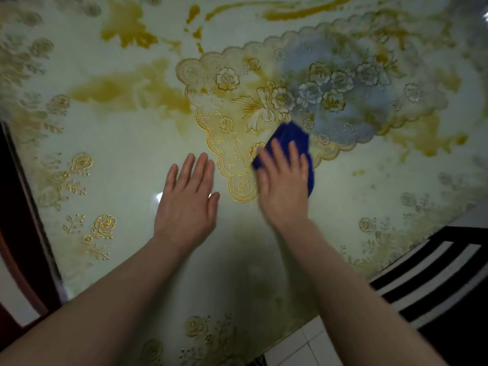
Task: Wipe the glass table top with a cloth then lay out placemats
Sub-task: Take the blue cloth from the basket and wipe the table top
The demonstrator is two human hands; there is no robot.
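The glass table top is pale green with gold marbling and gold flower prints. A scalloped gold lace-pattern placemat lies at the centre and reaches toward the upper right. A blue cloth sits on the near edge of that mat. My right hand presses flat on the cloth, fingers straight and motion-blurred. My left hand rests flat on the bare glass just left of the mat, fingers together and holding nothing.
The table's dark wooden rim runs down the left side. A chair back with black and white stripes stands at the lower right, beside the table edge. White floor tiles show at the bottom.
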